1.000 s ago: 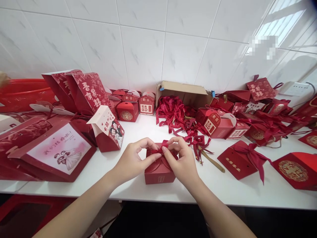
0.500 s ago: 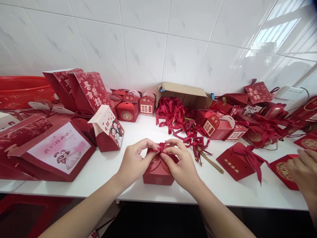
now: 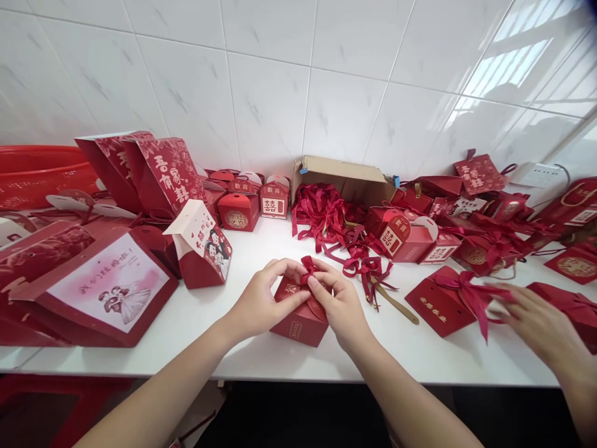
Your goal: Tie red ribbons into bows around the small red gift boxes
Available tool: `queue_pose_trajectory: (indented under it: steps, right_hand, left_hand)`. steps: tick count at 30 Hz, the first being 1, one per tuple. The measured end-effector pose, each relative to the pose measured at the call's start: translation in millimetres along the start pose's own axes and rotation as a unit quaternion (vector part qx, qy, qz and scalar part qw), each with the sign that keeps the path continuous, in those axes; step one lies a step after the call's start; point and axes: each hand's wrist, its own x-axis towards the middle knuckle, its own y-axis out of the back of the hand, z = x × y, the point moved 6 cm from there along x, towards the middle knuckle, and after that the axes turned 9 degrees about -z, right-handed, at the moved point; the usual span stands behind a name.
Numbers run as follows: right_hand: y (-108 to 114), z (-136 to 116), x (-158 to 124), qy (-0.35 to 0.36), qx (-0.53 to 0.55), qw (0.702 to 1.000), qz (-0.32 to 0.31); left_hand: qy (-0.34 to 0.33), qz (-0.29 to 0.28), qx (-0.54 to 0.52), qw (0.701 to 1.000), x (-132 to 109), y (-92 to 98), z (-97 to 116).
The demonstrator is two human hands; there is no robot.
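A small red gift box (image 3: 298, 328) with gold print stands at the front of the white table, turned at an angle. A dark red ribbon bow (image 3: 308, 265) sits on top of it. My left hand (image 3: 265, 295) curls around the box's left side, its thumb on the lid and its index finger beside the bow. From the right, my right hand (image 3: 339, 302) pinches the ribbon near the knot between thumb and fingers. Both hands partly hide the lid. Just beyond them lies a pile of loose red ribbons (image 3: 321, 208).
A co-worker's hand (image 3: 541, 326) touches the ribbon of another red box (image 3: 441, 305) at right. A cardboard carton (image 3: 345, 168) stands against the tiled wall. Finished-looking boxes (image 3: 480, 249) crowd the right; large house-shaped boxes (image 3: 107, 286) and a red basket (image 3: 41, 174) fill the left.
The gift box has turned slightly, and a ribbon loop now stands up above my fingers. The co-worker's hand has moved left to the neighbouring box's ribbon.
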Motion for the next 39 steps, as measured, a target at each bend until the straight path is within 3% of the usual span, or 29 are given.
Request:
queue_pose_trajectory:
  steps: [6, 10, 17, 19, 22, 24, 29, 32, 39]
  right_hand:
    - [4.7, -4.4, -4.7, -0.024, -0.005, 1.0, -0.019]
    - [13.6, -17.1, -11.8, 0.037, -0.119, 0.992, -0.024]
    - [18.6, -53.1, -22.9, 0.219, -0.372, 0.902, -0.016]
    - [16.6, -65.6, -26.0, 0.215, -0.392, 0.893, -0.045]
    - [15.0, -75.9, -25.6, 0.147, -0.367, 0.909, -0.132]
    - [16.8, -80.0, -20.1, 0.147, -0.367, 0.905, -0.156]
    - [11.1, -69.1, 4.5, 0.311, -0.387, 0.84, -0.218]
    - [7.3, -56.2, 9.3, 0.369, -0.398, 0.806, -0.235]
    - [2.3, -43.2, -3.5, 0.335, -0.507, 0.748, -0.265]
  left_hand:
    - [0.062, -0.026, -0.029, 0.997, 5.9, 4.4, -1.6]
    - [0.087, -0.015, -0.02, 0.996, 6.0, 11.9, -4.7]
    - [0.061, -0.051, -0.028, 0.996, 0.1, 11.3, 3.1]
    - [0.066, -0.053, -0.011, 0.996, 0.3, 10.8, 4.0]
    - [0.061, -0.057, 0.015, 0.996, 1.1, 12.0, 4.8]
    - [0.047, -0.061, 0.033, 0.996, 1.4, 14.3, 5.9]
    - [-0.01, -0.067, 0.094, 0.993, 2.9, 22.5, 13.1]
    - [-0.046, -0.066, 0.145, 0.986, 3.2, 26.2, 17.1]
    - [-0.136, -0.083, 0.313, 0.936, 2.5, 25.3, 22.1]
